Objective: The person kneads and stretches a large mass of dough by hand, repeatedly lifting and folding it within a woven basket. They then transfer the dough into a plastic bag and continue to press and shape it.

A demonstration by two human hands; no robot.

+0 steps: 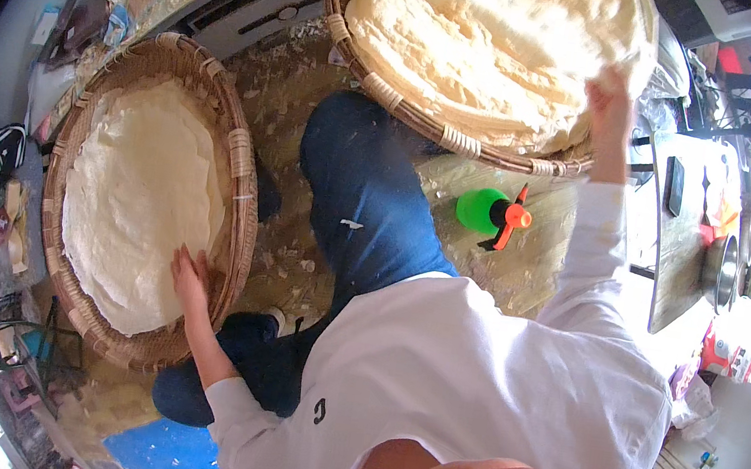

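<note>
Two round woven baskets with bound rims stand before me. The left basket (246,217) holds a stack of thin, pale, roundish sheets (138,196). My left hand (191,274) rests with fingers spread on the right edge of that stack. The larger basket (426,121) at the top holds a thick, creamy pile of similar sheets (456,53), partly washed out by bright light. My right hand (607,94) is over this pile's right edge, its fingers curled and blurred; whether they pinch a sheet cannot be made out.
A green spray bottle (482,210) with an orange nozzle stands on the scrap-strewn floor between my knee and right arm. At right, a table (677,295) bears a dark phone and metal bowls. A blue sheet (168,456) lies at lower left, near a folding chair (12,343).
</note>
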